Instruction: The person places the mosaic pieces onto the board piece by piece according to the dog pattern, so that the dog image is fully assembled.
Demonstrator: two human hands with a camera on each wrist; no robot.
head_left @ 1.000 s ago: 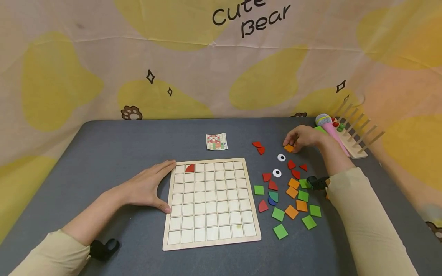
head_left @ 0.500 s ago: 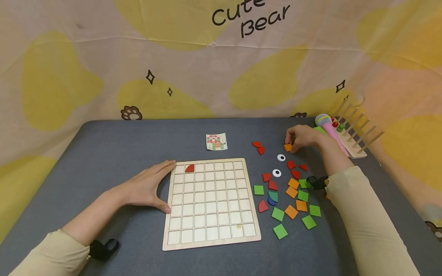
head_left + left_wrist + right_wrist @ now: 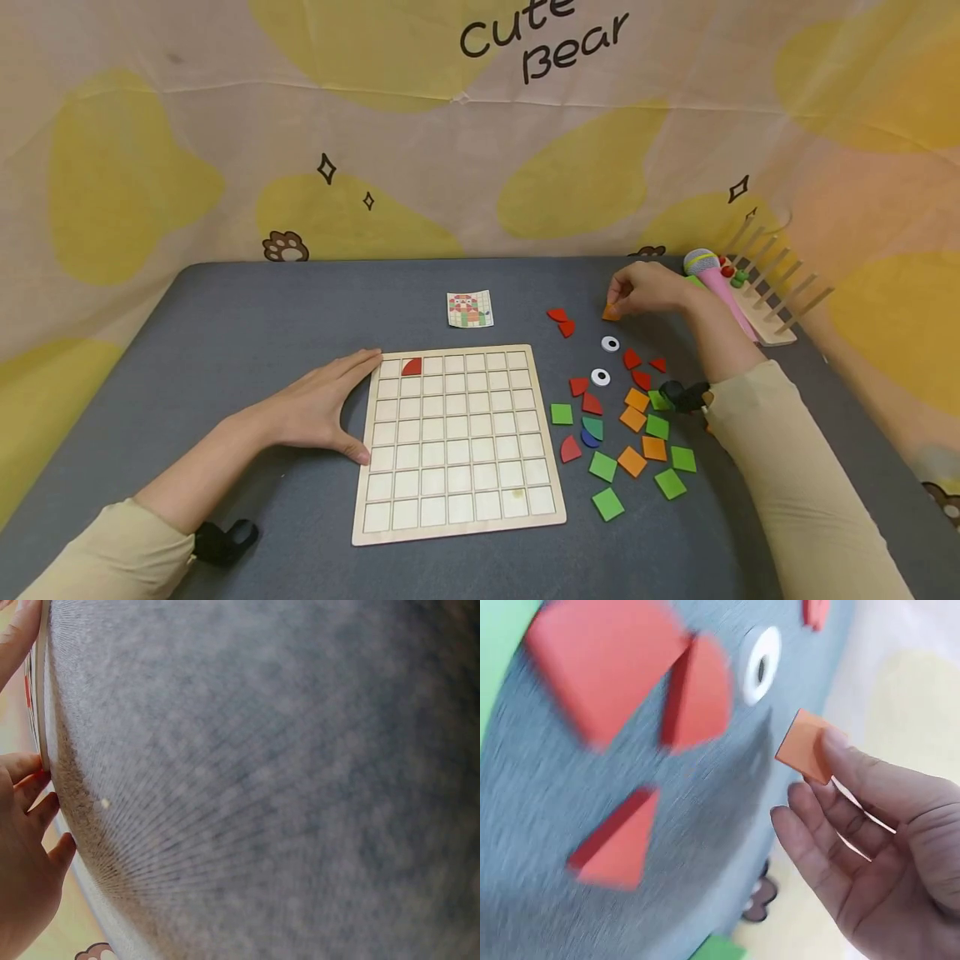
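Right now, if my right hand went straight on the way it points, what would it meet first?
Probably the two red pieces to its left, before the printed card. Your right hand, pinching an orange square, looks raised off the table, so it might pass over them; depth is unclear.

A small orange square tile (image 3: 803, 747) was tilted, pinched by the right hand (image 3: 649, 287). A pale wooden grid board (image 3: 457, 429) lay flat, left edge against the left hand (image 3: 322, 407), a red quarter-round (image 3: 412, 367) in its far row's second cell.
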